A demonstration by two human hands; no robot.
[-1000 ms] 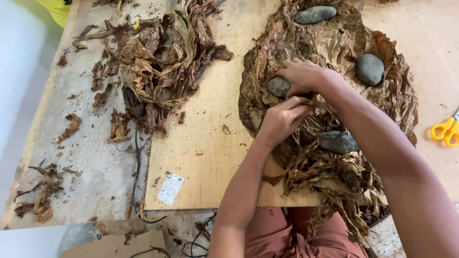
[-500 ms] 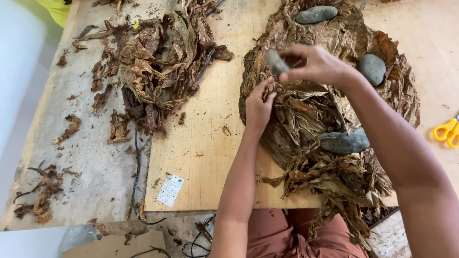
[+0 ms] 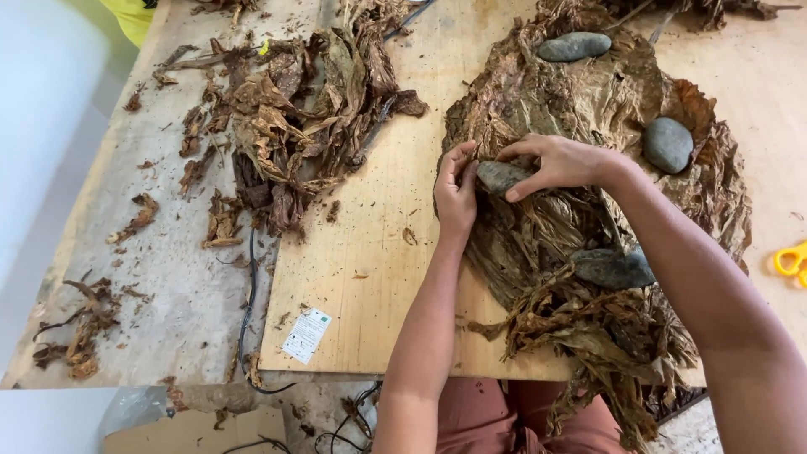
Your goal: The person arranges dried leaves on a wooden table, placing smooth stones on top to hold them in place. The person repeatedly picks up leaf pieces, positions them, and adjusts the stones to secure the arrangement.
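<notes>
Right hand (image 3: 559, 161) clamps a flat grey stone (image 3: 502, 176) between thumb and fingers, pressing it onto the left edge of the big spread of dried brown leaves (image 3: 588, 126). Left hand (image 3: 458, 189) meets it from the other side, fingers curled closed, tips touching the stone and the leaf margin just beside it. Both forearms come in from the bottom of the view.

Three more stones sit on the same leaf spread: a long one (image 3: 574, 46) near the top, a rounder one (image 3: 668, 145) toward the right rim, a dark one (image 3: 614, 269) below the right wrist, partly tucked among wrinkled leaf. The held stone lies well apart from all three.

Leaf spread covers most of the right half of a pale plywood board (image 3: 378, 277). Bare board runs between the spread and a second, looser heap of torn leaves (image 3: 294, 126) at upper left; that strip is the open room near the left hand. Lower leaves hang over the board's near edge above the person's lap.

Board rests on a rougher grey tabletop (image 3: 168, 311), littered with leaf scraps. A small white label (image 3: 306, 335) lies near the board's near left corner. A dark cable (image 3: 250, 294) runs along the board's left edge. Yellow scissor handles (image 3: 790, 261) show at the right border.
</notes>
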